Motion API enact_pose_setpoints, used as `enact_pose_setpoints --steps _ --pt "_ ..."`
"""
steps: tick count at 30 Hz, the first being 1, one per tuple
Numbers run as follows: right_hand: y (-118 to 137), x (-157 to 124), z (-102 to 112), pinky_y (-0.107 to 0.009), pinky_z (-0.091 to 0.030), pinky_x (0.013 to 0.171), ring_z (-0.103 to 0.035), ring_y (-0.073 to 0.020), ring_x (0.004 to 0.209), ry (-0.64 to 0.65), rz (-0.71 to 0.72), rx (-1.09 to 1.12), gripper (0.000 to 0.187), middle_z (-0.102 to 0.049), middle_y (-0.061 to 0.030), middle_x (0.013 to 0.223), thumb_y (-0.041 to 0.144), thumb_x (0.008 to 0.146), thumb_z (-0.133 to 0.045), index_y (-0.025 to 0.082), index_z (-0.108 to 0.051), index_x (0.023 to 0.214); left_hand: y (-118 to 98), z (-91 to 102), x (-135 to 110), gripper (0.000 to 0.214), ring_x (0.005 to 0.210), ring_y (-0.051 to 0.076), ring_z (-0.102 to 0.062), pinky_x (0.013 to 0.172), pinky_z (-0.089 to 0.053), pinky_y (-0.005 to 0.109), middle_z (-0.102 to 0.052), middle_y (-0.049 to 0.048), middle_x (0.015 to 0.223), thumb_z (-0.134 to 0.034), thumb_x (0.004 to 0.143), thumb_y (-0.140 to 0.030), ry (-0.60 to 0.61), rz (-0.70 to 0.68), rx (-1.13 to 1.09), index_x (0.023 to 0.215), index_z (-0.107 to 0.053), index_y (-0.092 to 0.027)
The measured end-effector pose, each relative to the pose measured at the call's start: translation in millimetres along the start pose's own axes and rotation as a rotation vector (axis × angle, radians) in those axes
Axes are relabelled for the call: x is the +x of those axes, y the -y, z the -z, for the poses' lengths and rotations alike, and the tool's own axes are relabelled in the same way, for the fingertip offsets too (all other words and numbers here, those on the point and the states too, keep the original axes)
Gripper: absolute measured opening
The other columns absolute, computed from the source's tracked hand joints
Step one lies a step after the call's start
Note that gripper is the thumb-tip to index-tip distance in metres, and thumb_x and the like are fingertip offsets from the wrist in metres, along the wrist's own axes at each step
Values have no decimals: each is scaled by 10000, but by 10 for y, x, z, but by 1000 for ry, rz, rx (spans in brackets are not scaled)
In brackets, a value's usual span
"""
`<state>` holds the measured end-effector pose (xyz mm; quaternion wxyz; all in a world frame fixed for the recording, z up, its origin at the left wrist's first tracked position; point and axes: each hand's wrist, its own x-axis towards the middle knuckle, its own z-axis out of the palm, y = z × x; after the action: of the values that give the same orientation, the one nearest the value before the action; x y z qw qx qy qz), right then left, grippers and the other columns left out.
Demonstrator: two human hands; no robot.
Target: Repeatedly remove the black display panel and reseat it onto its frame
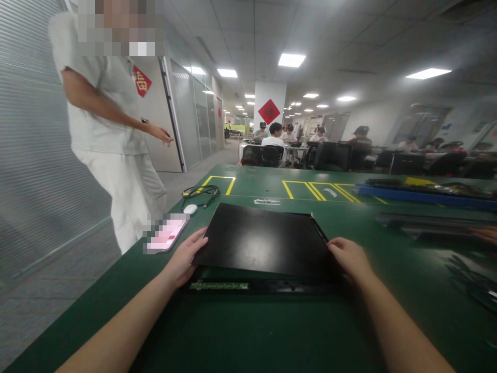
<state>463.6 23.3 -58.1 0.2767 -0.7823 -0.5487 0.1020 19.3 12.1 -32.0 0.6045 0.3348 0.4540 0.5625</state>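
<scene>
A flat, glossy black panel [260, 239] is tilted above the green table, its left side raised off what lies beneath. My left hand [188, 256] is closed on its left edge, thumb on top and the other fingers mostly hidden under it. At the right edge, my right hand [349, 259] pinches with thumb and bent finger. Under the panel sits a black frame [283, 286], whose near bar and far right corner show. A narrow green circuit board [219, 286] lies along the left part of that near bar.
On the green table [248, 336] lie a phone [167, 233], a small white rounded object [190, 209] and a coiled black cable [201, 196] at left. A blue tray [423, 198] and blurred dark parts occupy the right. A person [104, 114] stands left; a blurred hand [485, 233] shows far right.
</scene>
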Motion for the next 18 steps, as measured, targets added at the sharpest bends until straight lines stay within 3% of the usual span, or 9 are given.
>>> enact_pose_setpoints --steps 13,18 --pt "-19 26 6 -303 -449 686 -668 -224 806 26 -82 60 277 -758 -51 883 298 782 -574 234 -753 982 -102 -65 -65 530 975 253 -755 772 -601 266 -790 124 1108 -777 729 -90 -28 8 47 1250 -693 -145" --pt "-20 30 7 -296 -447 683 -667 -220 811 12 -79 59 265 -756 -46 874 297 777 -578 234 -755 964 -67 41 17 458 1227 317 -643 944 -555 318 -679 151 1352 -841 669 -174 -51 -63 173 1118 -750 -160"
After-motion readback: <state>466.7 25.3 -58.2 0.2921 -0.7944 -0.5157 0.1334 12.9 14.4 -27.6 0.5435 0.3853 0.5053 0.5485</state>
